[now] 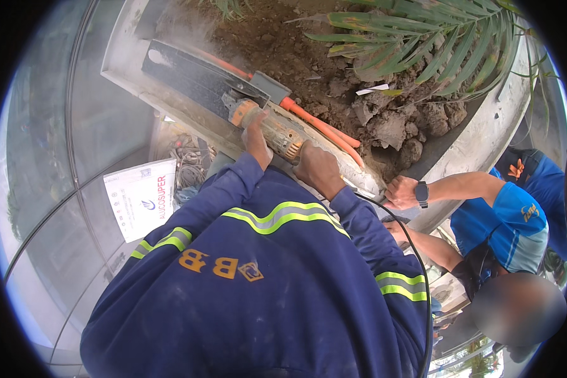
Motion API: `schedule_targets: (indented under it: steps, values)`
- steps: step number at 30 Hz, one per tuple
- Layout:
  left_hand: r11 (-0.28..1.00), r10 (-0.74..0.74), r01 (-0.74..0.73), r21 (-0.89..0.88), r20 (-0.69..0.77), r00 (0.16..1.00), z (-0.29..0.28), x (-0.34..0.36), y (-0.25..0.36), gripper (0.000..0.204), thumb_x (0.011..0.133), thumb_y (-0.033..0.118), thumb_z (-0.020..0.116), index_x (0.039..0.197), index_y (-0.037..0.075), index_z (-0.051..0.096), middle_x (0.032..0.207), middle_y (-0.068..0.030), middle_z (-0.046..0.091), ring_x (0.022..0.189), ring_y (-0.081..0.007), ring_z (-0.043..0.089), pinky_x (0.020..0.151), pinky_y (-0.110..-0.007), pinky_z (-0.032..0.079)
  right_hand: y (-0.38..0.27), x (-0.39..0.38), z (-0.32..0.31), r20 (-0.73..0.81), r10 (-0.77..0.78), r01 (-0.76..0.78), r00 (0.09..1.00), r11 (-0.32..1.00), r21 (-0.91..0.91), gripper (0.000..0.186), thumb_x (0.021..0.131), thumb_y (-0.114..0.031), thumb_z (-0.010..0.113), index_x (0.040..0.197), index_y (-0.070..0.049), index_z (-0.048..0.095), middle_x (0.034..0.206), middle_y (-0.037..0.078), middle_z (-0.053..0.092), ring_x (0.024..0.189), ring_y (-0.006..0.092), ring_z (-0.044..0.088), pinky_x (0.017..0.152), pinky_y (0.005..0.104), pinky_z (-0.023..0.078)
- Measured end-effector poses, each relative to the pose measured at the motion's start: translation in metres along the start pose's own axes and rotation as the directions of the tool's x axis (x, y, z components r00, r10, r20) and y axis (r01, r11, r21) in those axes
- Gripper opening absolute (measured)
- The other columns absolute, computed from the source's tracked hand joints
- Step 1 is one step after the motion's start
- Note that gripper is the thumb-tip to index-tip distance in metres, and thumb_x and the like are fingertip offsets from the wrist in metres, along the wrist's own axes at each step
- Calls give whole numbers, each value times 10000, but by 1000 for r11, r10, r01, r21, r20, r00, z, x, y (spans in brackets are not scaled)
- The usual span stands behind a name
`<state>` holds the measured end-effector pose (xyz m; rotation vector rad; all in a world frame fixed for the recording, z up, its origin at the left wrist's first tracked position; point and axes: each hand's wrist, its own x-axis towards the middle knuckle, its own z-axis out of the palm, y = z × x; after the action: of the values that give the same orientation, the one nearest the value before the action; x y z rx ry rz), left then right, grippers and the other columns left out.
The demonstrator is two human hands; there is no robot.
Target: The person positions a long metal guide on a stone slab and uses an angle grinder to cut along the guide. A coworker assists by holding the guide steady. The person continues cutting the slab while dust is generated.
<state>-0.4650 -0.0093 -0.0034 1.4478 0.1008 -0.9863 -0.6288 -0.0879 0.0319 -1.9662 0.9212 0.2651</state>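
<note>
Both of my hands are wrapped round a dusty orange-and-grey angle grinder (274, 132). Its head is towards the upper left, against a dark, dust-covered panel (189, 75) on the planter's ledge. My left hand (256, 142) grips the body just behind the head. At the rear end, my right hand (319, 167) is closed on the handle part. The disc is hard to make out. A grey box (269, 87) with orange conduit (324, 129) running from it lies just beyond the tool. Pale dust hangs around the panel.
Soil and broken clods (384, 120) fill the planter, under palm fronds (435, 38). At right, a co-worker in a blue shirt (516, 220) has both hands by the planter rim (479, 151). A black cable (416, 252) passes my right arm. A white printed board (140, 198) stands left.
</note>
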Motion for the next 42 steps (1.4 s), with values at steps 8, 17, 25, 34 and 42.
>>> schedule_targets:
  steps: [8,17,25,34,42]
  values:
    - [983,-170,178,50,-142,975,15,-1,13,451,911,323,688,1297,106,603,1256,-66,584,1191,-211,574,1025,-380,465,3,0,3,-15,-3,3,1000,1000,-11,328,792,-203,698,963,45,569,767,275,695,740,457,699,685,534,548]
    - [984,-179,175,-41,-136,974,17,0,14,479,893,341,689,1304,111,601,1230,-56,584,1162,-217,573,1008,-410,456,6,0,3,-57,-44,42,997,999,-33,411,818,-342,749,894,32,595,727,259,689,688,433,703,639,507,547]
    - [958,-266,240,-159,-171,949,21,1,12,498,845,317,745,1282,121,608,1230,-62,576,1160,-230,574,990,-406,464,9,-2,5,-84,-72,69,994,997,-41,424,840,-362,735,896,35,594,732,261,692,697,422,710,644,503,552]
    - [959,-242,214,-187,-146,959,15,4,3,502,832,302,757,1271,114,604,1212,-62,580,1158,-249,582,962,-429,484,9,-2,3,-19,-10,10,1000,1000,-27,349,774,-207,721,969,40,570,778,274,695,748,464,694,672,543,540]
    - [958,-255,219,-185,-196,947,18,3,1,516,817,285,771,1271,106,603,1201,-68,591,1129,-257,593,957,-450,490,10,-6,3,-56,-40,36,998,997,-65,250,800,-172,678,909,38,596,742,270,691,705,430,710,652,509,554]
